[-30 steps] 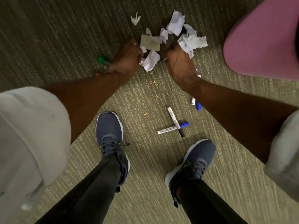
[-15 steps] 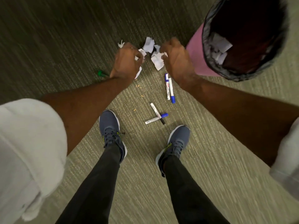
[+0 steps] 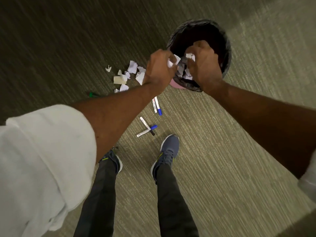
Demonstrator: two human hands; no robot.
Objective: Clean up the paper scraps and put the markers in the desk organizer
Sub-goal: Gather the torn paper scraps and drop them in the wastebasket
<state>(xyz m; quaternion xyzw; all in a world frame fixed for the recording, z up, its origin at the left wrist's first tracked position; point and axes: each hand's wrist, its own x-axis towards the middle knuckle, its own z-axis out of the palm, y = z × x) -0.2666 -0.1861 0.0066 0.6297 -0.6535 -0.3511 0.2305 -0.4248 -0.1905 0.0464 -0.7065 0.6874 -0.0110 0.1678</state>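
My left hand [image 3: 158,66] is closed on crumpled white paper scraps [image 3: 173,61] at the near rim of the pink waste bin [image 3: 176,83] with its black liner. My right hand [image 3: 204,65] holds more white paper scraps [image 3: 190,56] over the bin's opening. Several loose paper scraps [image 3: 130,74] lie on the carpet left of the bin. Two markers [image 3: 157,106] lie side by side below the hands. Two crossed markers [image 3: 147,128] lie near my right shoe. A green marker [image 3: 92,94] lies further left, partly hidden by my left arm.
The floor is olive ribbed carpet [image 3: 222,151]. My two dark blue shoes [image 3: 168,154] stand just below the crossed markers. No desk organizer is in view.
Both hands rose from the floor pile with paper in them and moved right to the bin. The view tilted up, bringing the whole bin into sight.
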